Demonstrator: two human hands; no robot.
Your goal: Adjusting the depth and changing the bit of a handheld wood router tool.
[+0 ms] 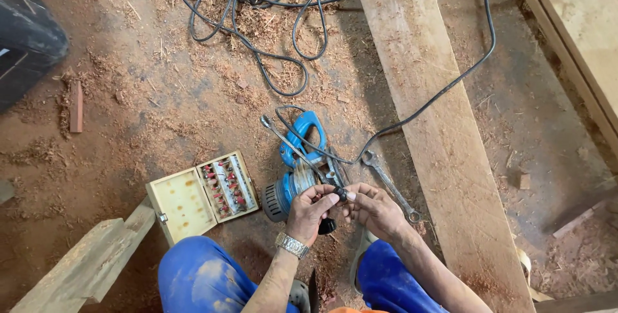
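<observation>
Black and small, a router collet piece [339, 192] sits pinched between the fingertips of the left hand [309, 210] and right hand [373, 208], just above the blue router [299, 174] on the floor; a slip could lose it in the sawdust [161, 113]; the power cord [444, 87] may still be live.

Your hands [344, 207] meet over the router [302, 171] on the floor [141, 107]. The bit box [201, 196] lies left of it, a wrench [389, 184] right, the plank [438, 126] beyond.
</observation>
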